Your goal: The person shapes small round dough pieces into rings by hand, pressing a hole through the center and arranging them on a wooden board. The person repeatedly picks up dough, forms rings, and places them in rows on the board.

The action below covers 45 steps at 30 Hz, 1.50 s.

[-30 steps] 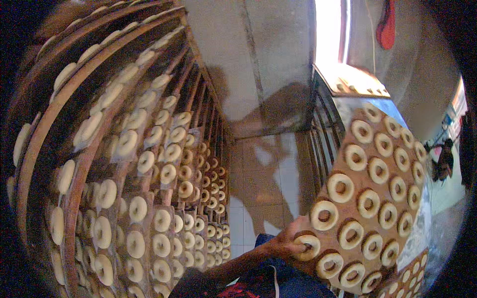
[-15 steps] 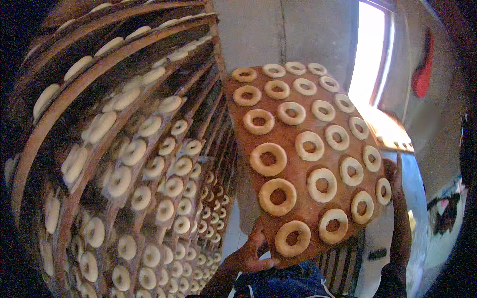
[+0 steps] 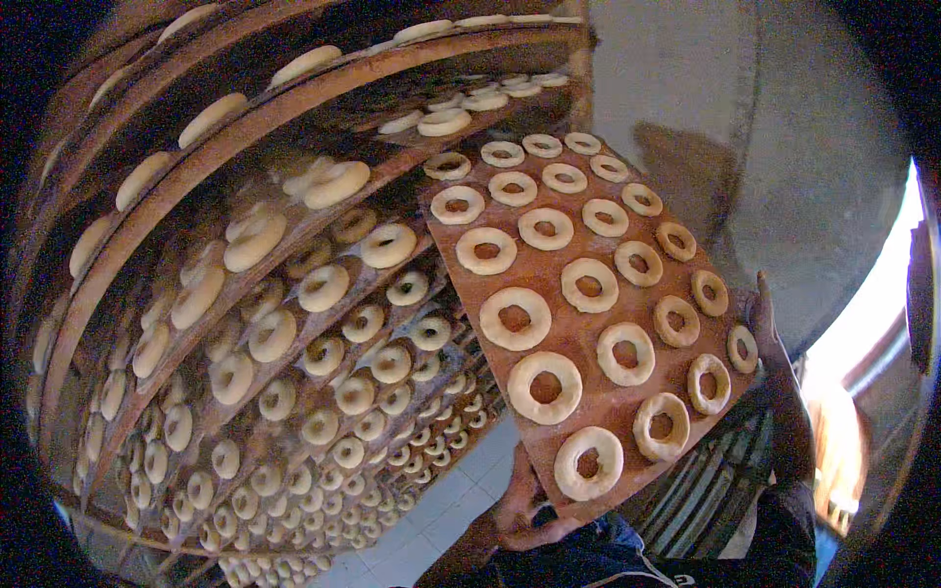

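A flat brown wooden board (image 3: 534, 271) carries rows of pale raw dough rings (image 3: 521, 368). It is tilted, its near corner low in front of my body. My left hand (image 3: 524, 510) grips that near corner, thumb on top and the other fingers mostly hidden beneath. At the right edge my right hand (image 3: 767, 318) holds the board, its fingers partly behind the edge. The far left part of the board is close to the shelves of a tall wooden rack (image 3: 581, 93).
Shelves across the left side hold many more dough rings (image 3: 387, 245). A grey wall (image 3: 823, 127) rises behind the board, and a bright opening (image 3: 867, 314) shows at right. Pale floor tiles (image 3: 456, 495) lie below the rack; a dark slatted thing (image 3: 711, 470) is under the board.
My view has turned left, so the rack fills more of the picture and the bright opening has shifted to the right. The board has come nearer the rack, still held in both hands.
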Each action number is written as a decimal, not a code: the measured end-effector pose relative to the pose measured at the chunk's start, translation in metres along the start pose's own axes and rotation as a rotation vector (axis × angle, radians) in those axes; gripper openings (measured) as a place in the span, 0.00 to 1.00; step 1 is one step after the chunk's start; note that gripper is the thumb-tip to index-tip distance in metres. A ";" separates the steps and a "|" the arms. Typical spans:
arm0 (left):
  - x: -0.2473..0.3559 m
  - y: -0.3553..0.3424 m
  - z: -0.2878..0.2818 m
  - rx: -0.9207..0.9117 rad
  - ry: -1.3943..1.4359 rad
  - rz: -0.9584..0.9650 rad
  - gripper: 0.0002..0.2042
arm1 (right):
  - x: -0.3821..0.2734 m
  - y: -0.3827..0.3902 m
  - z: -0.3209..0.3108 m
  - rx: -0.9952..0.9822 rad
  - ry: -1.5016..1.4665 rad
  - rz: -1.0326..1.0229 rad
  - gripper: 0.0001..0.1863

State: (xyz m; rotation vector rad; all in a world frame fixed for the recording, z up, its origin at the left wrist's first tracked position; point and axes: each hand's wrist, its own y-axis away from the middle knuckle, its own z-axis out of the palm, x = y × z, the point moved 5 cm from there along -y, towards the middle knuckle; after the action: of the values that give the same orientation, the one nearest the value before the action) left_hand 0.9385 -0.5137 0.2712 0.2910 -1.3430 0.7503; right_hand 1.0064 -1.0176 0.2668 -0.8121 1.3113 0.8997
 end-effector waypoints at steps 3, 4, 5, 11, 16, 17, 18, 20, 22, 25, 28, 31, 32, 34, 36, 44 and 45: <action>-0.018 -0.026 0.010 0.026 -0.236 0.073 0.57 | 0.008 -0.048 0.009 -0.030 0.070 -0.015 0.30; -0.020 -0.034 0.013 0.017 -0.555 0.174 0.57 | 0.008 -0.062 0.014 -0.038 0.098 -0.019 0.30; -0.027 -0.044 0.015 0.061 -0.376 0.177 0.57 | 0.009 -0.076 0.017 -0.043 0.130 -0.025 0.30; -0.030 -0.101 -0.012 0.185 -0.352 0.498 0.55 | 0.010 -0.143 0.047 -0.057 0.333 -0.091 0.29; -0.039 -0.148 -0.062 0.286 -0.341 0.386 0.54 | 0.018 -0.154 0.039 -0.043 0.487 -0.122 0.29; -0.040 -0.157 -0.067 0.296 -0.109 0.443 0.52 | 0.015 -0.156 0.038 -0.034 0.512 -0.128 0.29; -0.041 -0.162 -0.072 0.292 -0.106 0.458 0.52 | 0.014 -0.158 0.042 -0.033 0.535 -0.140 0.29; -0.039 -0.170 -0.081 0.340 -0.057 0.497 0.51 | 0.004 -0.172 0.051 -0.038 0.589 -0.174 0.29; -0.033 -0.175 -0.090 0.427 0.035 0.550 0.50 | -0.018 -0.201 0.075 -0.052 0.663 -0.213 0.28; -0.029 -0.172 -0.101 0.665 0.000 0.525 0.41 | -0.030 -0.241 0.101 -0.090 0.746 -0.267 0.28; -0.042 -0.155 -0.086 0.853 -0.075 0.327 0.32 | -0.025 -0.254 0.104 -0.118 0.821 -0.279 0.28; -0.036 -0.122 -0.059 1.197 -0.370 0.324 0.30 | -0.020 -0.245 0.098 -0.135 0.852 -0.321 0.28; -0.033 -0.110 -0.042 1.299 -0.381 0.354 0.29 | -0.019 -0.240 0.096 -0.145 0.859 -0.342 0.28; -0.027 -0.093 -0.006 1.362 -0.168 0.432 0.28 | -0.018 -0.230 0.094 -0.167 0.863 -0.385 0.28; -0.008 -0.081 0.033 1.311 -0.192 0.595 0.25 | -0.016 -0.222 0.093 -0.176 0.866 -0.435 0.28; -0.024 -0.091 0.122 1.306 -0.392 0.476 0.23 | 0.012 -0.190 0.073 -0.230 0.825 -0.611 0.28; -0.028 -0.091 0.123 1.335 -0.408 0.482 0.24 | 0.014 -0.187 0.073 -0.233 0.820 -0.620 0.28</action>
State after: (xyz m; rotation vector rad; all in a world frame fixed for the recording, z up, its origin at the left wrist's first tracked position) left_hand 0.9009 -0.6632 0.2939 1.2427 -1.0906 2.0327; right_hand 1.2067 -1.0331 0.2586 -1.7716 1.4994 0.1985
